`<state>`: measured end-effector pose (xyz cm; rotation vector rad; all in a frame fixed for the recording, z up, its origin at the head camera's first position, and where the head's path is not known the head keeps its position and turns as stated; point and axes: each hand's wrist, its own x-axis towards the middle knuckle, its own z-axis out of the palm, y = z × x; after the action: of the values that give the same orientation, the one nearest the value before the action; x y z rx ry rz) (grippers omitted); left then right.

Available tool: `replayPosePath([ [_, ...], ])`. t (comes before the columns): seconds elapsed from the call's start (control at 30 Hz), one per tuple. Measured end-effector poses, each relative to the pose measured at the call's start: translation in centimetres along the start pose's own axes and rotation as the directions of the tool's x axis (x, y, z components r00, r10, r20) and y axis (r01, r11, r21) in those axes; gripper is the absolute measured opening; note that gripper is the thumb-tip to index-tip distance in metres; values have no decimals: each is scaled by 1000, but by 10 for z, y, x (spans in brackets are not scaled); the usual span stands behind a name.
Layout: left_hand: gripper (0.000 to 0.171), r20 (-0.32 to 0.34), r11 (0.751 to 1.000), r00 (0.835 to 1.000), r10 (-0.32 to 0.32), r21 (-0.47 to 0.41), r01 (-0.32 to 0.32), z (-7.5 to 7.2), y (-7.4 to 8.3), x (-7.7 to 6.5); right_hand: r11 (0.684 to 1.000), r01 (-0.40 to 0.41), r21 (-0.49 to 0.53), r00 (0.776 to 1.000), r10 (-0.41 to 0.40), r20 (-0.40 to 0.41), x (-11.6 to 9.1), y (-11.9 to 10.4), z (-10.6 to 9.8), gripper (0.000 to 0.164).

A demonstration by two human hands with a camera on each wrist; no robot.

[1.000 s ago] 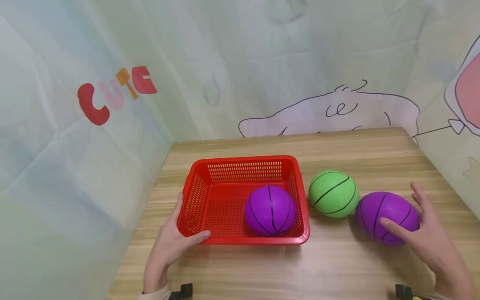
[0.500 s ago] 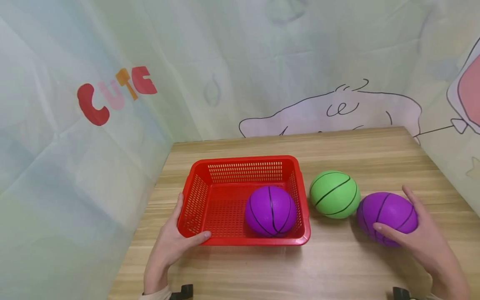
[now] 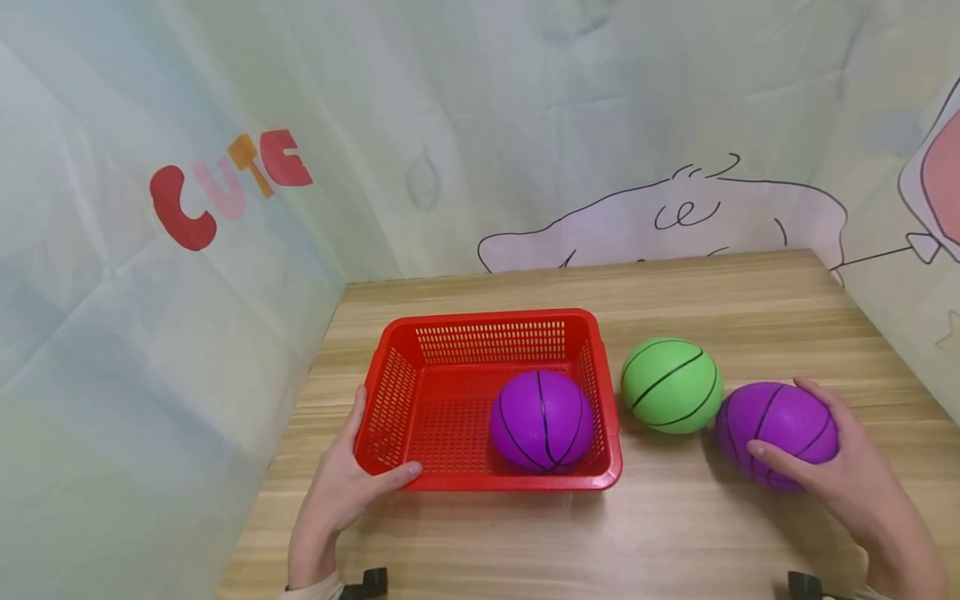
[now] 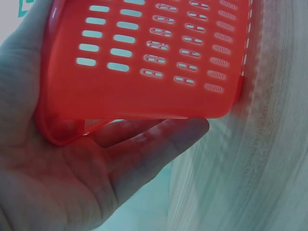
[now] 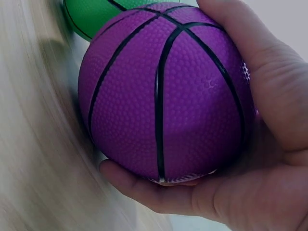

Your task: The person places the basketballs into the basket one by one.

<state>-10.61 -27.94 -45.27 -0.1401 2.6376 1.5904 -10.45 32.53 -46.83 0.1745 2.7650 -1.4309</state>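
So, purple ball (image 3: 542, 422) in basket (image 3: 459, 385).

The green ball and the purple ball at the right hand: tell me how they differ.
The green ball is light green, while the held purple ball is a deeper purple. The right hand grips the held purple ball; no hand touches the green ball. The green ball lies right next to the red basket, the held purple ball farther from it. Both have black lines and are outside the basket.

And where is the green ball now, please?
In the head view, the green ball is on the table, right of the red basket, beside the purple ball the right hand grips.
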Motion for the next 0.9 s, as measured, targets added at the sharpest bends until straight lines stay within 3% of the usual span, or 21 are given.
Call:
replayPosePath([
  [0.3, 133, 0, 1000, 1000, 0, -2, 0, 0, 2, -1, 996, -31, 89, 998, 36, -58, -4, -1, 6, 112],
  [0.57, 134, 5, 1000, 1000, -12, -10, 12, 0, 2, 0, 995, -52, 83, 986, 65, -156, -6, -5, -1, 111],
  [0.9, 133, 1, 1000, 1000, 6, -12, -6, 0, 1, -1, 985, -31, 169, 951, 81, -300, -1, -67, -5, 107],
])
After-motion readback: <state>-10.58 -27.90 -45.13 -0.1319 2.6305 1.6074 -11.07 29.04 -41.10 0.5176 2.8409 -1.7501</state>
